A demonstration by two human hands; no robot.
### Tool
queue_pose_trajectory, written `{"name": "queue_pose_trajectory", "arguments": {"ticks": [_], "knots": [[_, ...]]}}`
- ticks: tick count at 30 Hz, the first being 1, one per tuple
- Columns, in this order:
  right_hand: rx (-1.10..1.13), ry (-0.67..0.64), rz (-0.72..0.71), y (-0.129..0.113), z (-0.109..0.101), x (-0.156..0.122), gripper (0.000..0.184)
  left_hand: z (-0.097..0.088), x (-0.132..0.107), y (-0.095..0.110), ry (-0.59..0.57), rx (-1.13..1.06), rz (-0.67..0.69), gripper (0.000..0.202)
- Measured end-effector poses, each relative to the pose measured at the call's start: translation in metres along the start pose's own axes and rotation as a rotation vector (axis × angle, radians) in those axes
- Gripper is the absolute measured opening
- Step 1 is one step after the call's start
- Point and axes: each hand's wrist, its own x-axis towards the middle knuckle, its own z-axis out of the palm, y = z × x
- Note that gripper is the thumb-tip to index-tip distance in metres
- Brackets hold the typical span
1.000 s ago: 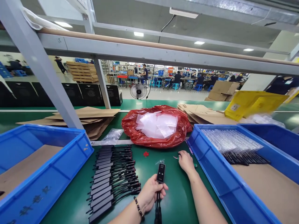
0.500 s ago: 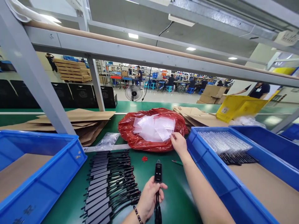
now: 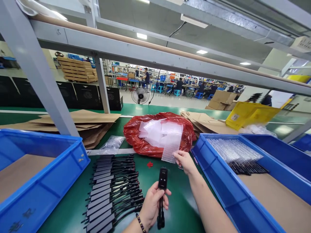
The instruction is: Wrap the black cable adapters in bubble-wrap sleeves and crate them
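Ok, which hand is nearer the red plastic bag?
Right. The right hand is just in front of the bag, pinching a translucent bubble-wrap sheet; the left hand is farther back, toward the camera, holding a black rectangular device.

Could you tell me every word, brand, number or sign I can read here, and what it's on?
No text can be read for certain.
Black device in the left hand: pale print, too small.
Left blue crate: dark characters, too blurred.
Yellow bin: white label, too small.
Grey beam: one mark, perhaps "S", uncertain.
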Motion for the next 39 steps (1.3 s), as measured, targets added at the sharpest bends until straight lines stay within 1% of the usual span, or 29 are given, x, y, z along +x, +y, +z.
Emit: {"name": "queue_pose_trajectory", "arguments": {"ticks": [2, 4, 5, 7, 10, 12, 13, 15, 17, 18, 19, 20, 22, 24, 26, 27, 29, 32, 34, 36, 39], "knots": [[0.247, 0.088, -0.003, 0.013, 0.000, -0.019, 0.034, 0.000, 0.000, -0.002, -0.023, 0.030, -0.008, 0.025], [0.442, 0.203, -0.001, 0.025, 0.001, -0.030, 0.037, -0.001, 0.000, -0.005, -0.063, 0.061, -0.030, 0.026], [0.490, 0.246, -0.002, 0.029, 0.001, -0.033, 0.037, -0.001, 0.000, -0.006, -0.088, 0.075, -0.045, 0.026], [0.548, 0.288, -0.025, 0.036, 0.003, -0.036, 0.037, 0.000, -0.001, -0.009, -0.136, 0.097, -0.079, 0.027], [0.591, 0.301, -0.081, 0.041, 0.008, -0.038, 0.036, 0.002, -0.004, -0.009, -0.181, 0.119, -0.118, 0.024], [0.592, 0.286, -0.101, 0.042, 0.012, -0.040, 0.035, 0.004, -0.005, -0.006, -0.164, 0.119, -0.109, 0.023], [0.575, 0.255, -0.106, 0.042, 0.013, -0.042, 0.035, 0.004, -0.006, -0.004, -0.140, 0.115, -0.092, 0.024], [0.482, 0.122, -0.136, 0.041, 0.015, -0.046, 0.035, 0.005, -0.006, 0.001, -0.071, 0.109, -0.042, 0.028], [0.306, -0.011, -0.223, 0.040, 0.016, -0.050, 0.033, 0.004, -0.005, 0.005, -0.009, 0.113, 0.016, 0.028], [0.208, -0.020, -0.283, 0.041, 0.016, -0.052, 0.031, 0.003, -0.004, 0.007, 0.011, 0.117, 0.042, 0.026], [0.116, 0.017, -0.350, 0.042, 0.016, -0.052, 0.029, 0.002, -0.003, 0.007, 0.023, 0.123, 0.065, 0.025], [0.036, 0.087, -0.423, 0.043, 0.014, -0.052, 0.028, 0.001, -0.002, 0.007, 0.028, 0.127, 0.081, 0.024], [-0.106, 0.212, -0.565, 0.046, 0.010, -0.050, 0.033, -0.001, -0.002, 0.006, 0.017, 0.136, 0.089, 0.024], [-0.249, 0.226, -0.686, 0.048, 0.003, -0.046, 0.035, -0.001, -0.003, 0.005, -0.020, 0.149, 0.069, 0.024], [-0.351, 0.216, -0.727, 0.049, -0.005, -0.042, 0.028, -0.001, -0.004, 0.004, -0.060, 0.161, 0.046, 0.025], [-0.360, 0.231, -0.705, 0.049, -0.009, -0.040, 0.024, 0.000, -0.005, 0.004, -0.073, 0.166, 0.038, 0.025], [-0.272, 0.294, -0.587, 0.049, -0.016, -0.037, 0.021, 0.000, -0.005, 0.004, -0.066, 0.169, 0.036, 0.026], [0.060, 0.368, -0.290, 0.049, -0.022, -0.032, 0.024, 0.000, -0.004, 0.004, -0.040, 0.181, 0.025, 0.022], [0.293, 0.360, -0.127, 0.049, -0.021, -0.029, 0.032, -0.001, -0.003, 0.003, -0.056, 0.194, -0.008, 0.020], [0.439, 0.331, -0.054, 0.048, -0.017, -0.028, 0.038, -0.001, -0.002, 0.001, -0.091, 0.205, -0.047, 0.018], [0.474, 0.297, -0.064, 0.046, -0.008, -0.031, 0.039, -0.002, -0.002, -0.002, -0.138, 0.220, -0.090, 0.019]]}}
